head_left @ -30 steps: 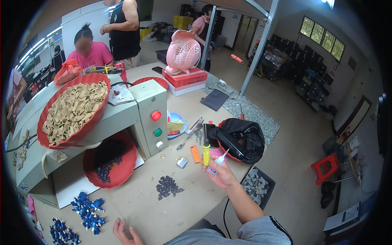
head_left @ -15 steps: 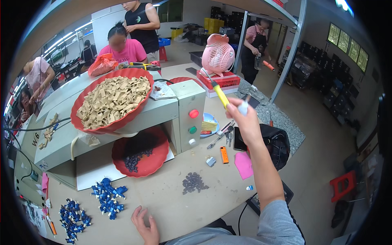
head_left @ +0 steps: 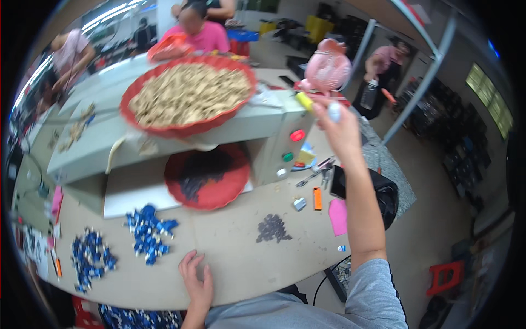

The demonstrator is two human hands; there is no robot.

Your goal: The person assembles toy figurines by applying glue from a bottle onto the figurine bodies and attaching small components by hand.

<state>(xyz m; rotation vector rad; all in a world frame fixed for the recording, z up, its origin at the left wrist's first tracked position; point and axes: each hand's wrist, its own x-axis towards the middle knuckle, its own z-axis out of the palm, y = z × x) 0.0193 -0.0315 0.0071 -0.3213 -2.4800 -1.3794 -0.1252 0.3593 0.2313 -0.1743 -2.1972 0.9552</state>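
My right hand [head_left: 341, 129] is raised over the right end of the grey-green machine [head_left: 219, 131], closed on a yellow-handled tool [head_left: 304, 101] and a small whitish bottle [head_left: 334, 111]. The tool's far end is blurred. At the front edge of the table, my left hand [head_left: 196, 281] rests with its fingers apart and nothing in them. To its left lie two piles of small blue-and-white parts [head_left: 149, 233]. A cluster of small dark pieces [head_left: 273, 228] lies to the right of it.
A red bowl [head_left: 131, 116] heaped with beige pieces sits on the machine; another red bowl [head_left: 233, 192] with dark pieces stands inside its opening. An orange lighter [head_left: 317, 198], keys [head_left: 327, 174] and a pink fan [head_left: 327, 68] are to the right. Other people are beyond.
My view has shifted, so the machine and bowls appear farther right. The yellow-handled tool and bottle stay in my right hand, now nearer the machine's end. My left hand remains by the table edge.
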